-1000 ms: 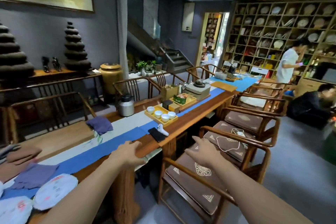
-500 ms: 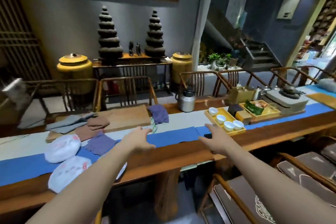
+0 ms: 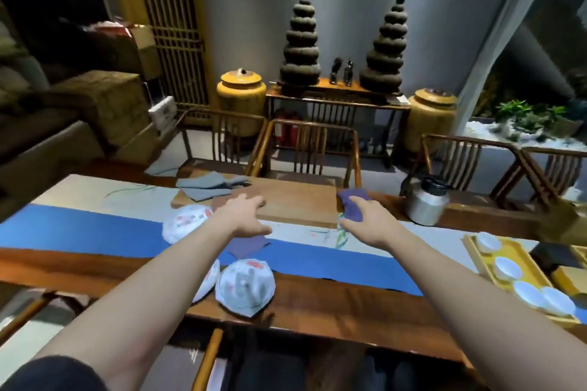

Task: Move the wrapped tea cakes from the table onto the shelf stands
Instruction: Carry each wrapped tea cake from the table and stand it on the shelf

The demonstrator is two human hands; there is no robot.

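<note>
Head cam is looking down over a long wooden table (image 3: 317,311) that runs across the whole lower half of the frame, with a blue runner (image 3: 79,232) laid along it. Behind it, upper middle, there's a sideboard (image 3: 333,98) with two dark stacked towers, and a big yellow lidded jar (image 3: 241,98) on either side, lids on so no idea what's inside. Bottom right of the frame has a yellow tray (image 3: 476,251) holding four small white cups (image 3: 508,267) in a row; can't tell if there's anything in them. A steel kettle (image 3: 427,203) stands right of center with its lid on. The wrapped tea cakes are all on the table, lower left of center: one (image 3: 244,290) near the front edge, a second (image 3: 209,279) partly hidden under the left forearm, a third (image 3: 182,222) further back on the runner. A wooden board (image 3: 295,203) lies mid-table with a grey cloth (image 3: 206,186) on its left end. Left hand (image 3: 246,216) hovers over the board and a purple cloth (image 3: 246,246), fingers spread wide, holding nothing. Right hand (image 3: 365,224) is also loose and empty, fingers out over another purple cloth (image 3: 354,205).
</note>
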